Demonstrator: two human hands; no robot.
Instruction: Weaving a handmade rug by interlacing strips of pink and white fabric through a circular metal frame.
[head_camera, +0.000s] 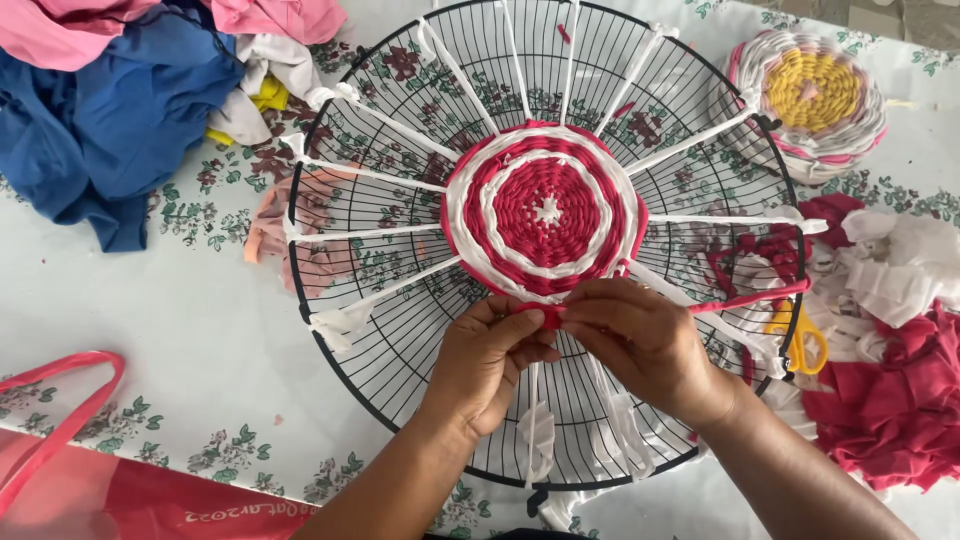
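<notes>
Step in hand, as I judge it: weaving a red fabric strip (745, 297) round the lower edge of the round red-and-white woven mat (545, 212), centre of frame, on white spoke strips tied across a black wire fan guard (330, 330) used as loom.

Left hand (487, 358) – fingers curled, thumb & forefinger pressed together on the red strip end at approx. bottom rim of mat. Right hand (640, 340) – fingertips pinched on the same strip just beside the left; strip trails off to the right toward the yellow-handled scissors (800, 340).

Next move, judged – calls for threading strip over/under the next white spoke w/ even tension, then snugging it against the mat edge; too tight & the disc could pucker.

Also in view: a 2nd mat, yellow centre (810, 95), upper right; blue cloth (110, 110) upper left; red & white scraps (890, 330) right.
</notes>
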